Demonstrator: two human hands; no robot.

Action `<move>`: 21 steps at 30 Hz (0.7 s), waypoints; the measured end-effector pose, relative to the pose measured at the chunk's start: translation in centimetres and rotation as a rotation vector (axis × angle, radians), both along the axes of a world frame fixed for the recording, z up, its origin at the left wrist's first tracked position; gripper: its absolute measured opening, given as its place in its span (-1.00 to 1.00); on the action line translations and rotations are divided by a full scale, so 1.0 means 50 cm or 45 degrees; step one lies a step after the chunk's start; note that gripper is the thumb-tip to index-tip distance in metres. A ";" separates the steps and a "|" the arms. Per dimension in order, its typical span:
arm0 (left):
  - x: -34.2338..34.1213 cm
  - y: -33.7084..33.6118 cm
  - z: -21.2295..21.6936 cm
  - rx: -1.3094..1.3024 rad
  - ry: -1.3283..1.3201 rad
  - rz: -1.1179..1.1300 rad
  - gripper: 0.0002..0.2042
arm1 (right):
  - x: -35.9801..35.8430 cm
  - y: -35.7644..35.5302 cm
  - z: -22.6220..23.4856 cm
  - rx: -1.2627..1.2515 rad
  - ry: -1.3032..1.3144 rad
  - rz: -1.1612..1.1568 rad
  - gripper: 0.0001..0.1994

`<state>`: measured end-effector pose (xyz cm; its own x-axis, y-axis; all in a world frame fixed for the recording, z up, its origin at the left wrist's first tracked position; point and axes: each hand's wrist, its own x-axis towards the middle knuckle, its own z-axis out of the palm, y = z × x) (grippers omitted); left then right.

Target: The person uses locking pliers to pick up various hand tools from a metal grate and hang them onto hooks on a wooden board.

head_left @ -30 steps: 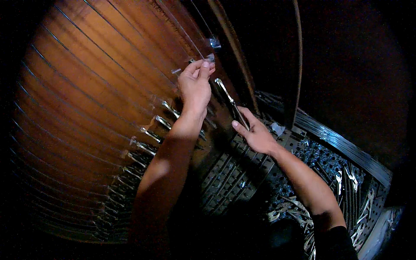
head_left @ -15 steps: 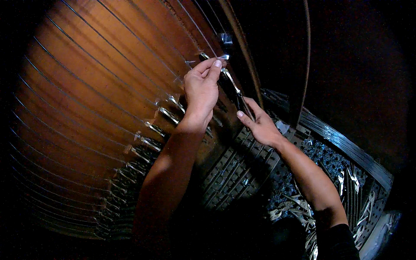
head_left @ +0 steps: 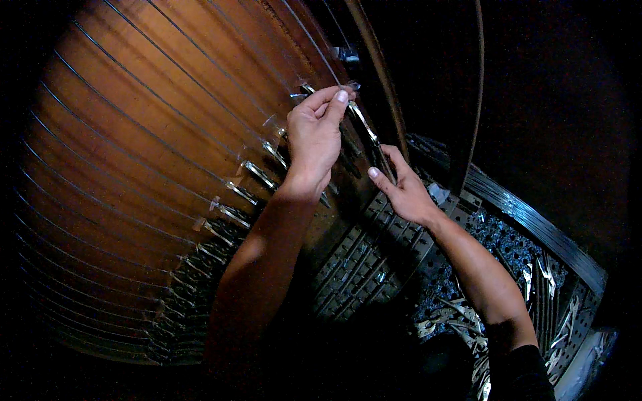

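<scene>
Near the top middle, my left hand (head_left: 314, 137) is closed in a pinch at the lower end of a thin metal rod (head_left: 311, 39). A shiny clear scrap, like film or tape, shows beside those fingertips. My right hand (head_left: 409, 194) grips the handles of a pair of locking pliers (head_left: 363, 121). Their jaws point up to the left fingertips, which partly hide what the jaws touch. More locking pliers (head_left: 259, 175) hang in a row along the lower edge of a curved rust-brown surface (head_left: 180, 87), at the ends of other thin rods.
Below right, a perforated metal tray (head_left: 495, 234) holds loose pliers (head_left: 461, 327) in a heap. A bundle of thin rods (head_left: 528, 214) lies along its far edge. A dark grid-like step (head_left: 361, 260) sits below my hands. Curved bars (head_left: 476, 87) rise at the upper right.
Both hands stay in nearly the same place. The pliers in my right hand look slightly turned, and the shiny scrap at my left fingertips shows less brightly.
</scene>
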<state>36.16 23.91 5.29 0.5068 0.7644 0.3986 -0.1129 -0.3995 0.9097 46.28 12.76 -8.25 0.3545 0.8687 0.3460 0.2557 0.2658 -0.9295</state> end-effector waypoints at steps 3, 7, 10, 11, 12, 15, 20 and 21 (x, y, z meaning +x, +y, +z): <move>-0.001 -0.006 0.000 -0.003 0.005 -0.011 -0.77 | -0.004 -0.004 0.010 -0.054 0.050 0.014 -0.52; -0.002 -0.012 0.004 -0.021 0.024 -0.031 -0.73 | -0.004 -0.003 0.009 -0.025 0.019 -0.014 -0.54; 0.005 -0.020 -0.006 -0.031 -0.035 -0.018 -0.58 | 0.004 0.011 -0.006 0.036 -0.041 -0.065 -0.55; 0.011 -0.031 -0.015 -0.038 -0.071 -0.011 -0.51 | 0.007 0.011 -0.010 0.036 -0.023 -0.043 -0.54; 0.019 -0.060 -0.027 -0.112 -0.119 0.065 -0.39 | 0.010 0.012 -0.012 0.039 -0.006 -0.018 -0.53; 0.002 -0.068 -0.102 -0.146 0.237 -0.015 -0.46 | -0.001 0.030 -0.040 0.271 -0.214 -0.156 -0.55; 0.010 -0.048 -0.160 -0.066 0.390 0.097 -0.65 | -0.002 0.007 -0.020 -0.091 -0.075 -0.142 -0.51; 0.009 -0.050 -0.159 -0.100 0.403 0.084 -0.68 | -0.012 -0.010 0.012 -0.196 -0.026 -0.163 -0.46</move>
